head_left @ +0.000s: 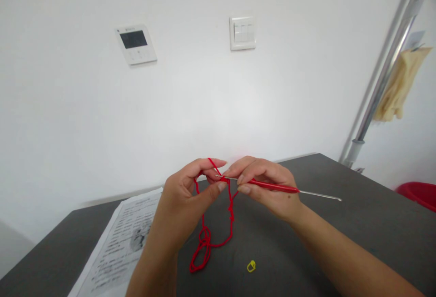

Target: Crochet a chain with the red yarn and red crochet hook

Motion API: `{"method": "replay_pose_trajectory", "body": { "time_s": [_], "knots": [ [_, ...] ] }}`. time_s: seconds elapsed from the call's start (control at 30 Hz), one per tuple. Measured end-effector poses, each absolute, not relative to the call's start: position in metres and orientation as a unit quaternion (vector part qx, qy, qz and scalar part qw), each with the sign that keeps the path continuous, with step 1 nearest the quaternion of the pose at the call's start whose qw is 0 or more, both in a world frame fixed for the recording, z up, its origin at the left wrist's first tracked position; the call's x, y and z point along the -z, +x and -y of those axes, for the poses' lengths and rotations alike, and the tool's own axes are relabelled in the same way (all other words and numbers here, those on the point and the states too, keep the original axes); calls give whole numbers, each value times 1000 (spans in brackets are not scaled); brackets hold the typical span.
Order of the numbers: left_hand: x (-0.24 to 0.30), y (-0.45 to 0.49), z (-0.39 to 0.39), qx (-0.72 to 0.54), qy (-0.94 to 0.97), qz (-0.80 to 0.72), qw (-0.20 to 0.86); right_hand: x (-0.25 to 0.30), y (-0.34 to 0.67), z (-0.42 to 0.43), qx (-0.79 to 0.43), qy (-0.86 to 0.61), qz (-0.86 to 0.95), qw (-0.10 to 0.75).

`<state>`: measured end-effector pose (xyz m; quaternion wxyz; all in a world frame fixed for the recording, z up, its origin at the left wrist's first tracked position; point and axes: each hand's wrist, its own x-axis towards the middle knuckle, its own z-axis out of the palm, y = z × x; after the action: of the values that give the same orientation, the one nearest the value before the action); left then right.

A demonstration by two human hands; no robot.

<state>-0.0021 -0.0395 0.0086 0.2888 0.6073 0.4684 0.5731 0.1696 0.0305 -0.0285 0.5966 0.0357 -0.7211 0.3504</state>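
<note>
Between thumb and fingers, my left hand (192,190) pinches a small worked bit of red yarn (231,215). One strand runs up over its index finger, and more yarn hangs down to a loose tangle on the table. My right hand (267,183) grips a crochet hook (277,186) by its red handle. The hook's thin metal tip points left and meets the yarn at my left fingertips; its other metal end sticks out to the right. A yellow stitch marker (251,266) lies on the table below my hands.
Printed sheets (119,238) lie on the dark table (340,242), partly behind my left forearm. At the back is a white wall with a panel (136,44) and a switch (242,33). A metal pole (384,79), a hanging cream cloth (402,86) and a red container (417,194) are at the right.
</note>
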Motion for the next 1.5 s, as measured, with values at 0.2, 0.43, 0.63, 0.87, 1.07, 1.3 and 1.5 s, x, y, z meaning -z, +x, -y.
{"method": "replay_pose_trajectory", "body": {
  "time_s": [0.2,0.43,0.63,0.87,1.07,1.3,1.5],
  "knots": [
    [-9,-2,40,-560,614,-476,288,27,170,-29,-308,14,736,602],
    [-10,-5,37,-533,657,-481,230,25,170,-28,-359,24,715,599],
    [-8,-4,35,-555,644,-476,225,25,174,-30,-417,1,699,581],
    [-9,-2,36,-563,642,-462,240,26,175,-36,-548,1,637,543],
    [-12,0,38,-547,663,-448,245,29,165,-38,-667,26,548,504],
    [-8,-3,30,-590,613,-428,305,32,160,-37,-679,-2,517,521],
    [-11,-2,32,-583,615,-472,244,25,166,-34,-615,-32,565,549]
  ]
}}
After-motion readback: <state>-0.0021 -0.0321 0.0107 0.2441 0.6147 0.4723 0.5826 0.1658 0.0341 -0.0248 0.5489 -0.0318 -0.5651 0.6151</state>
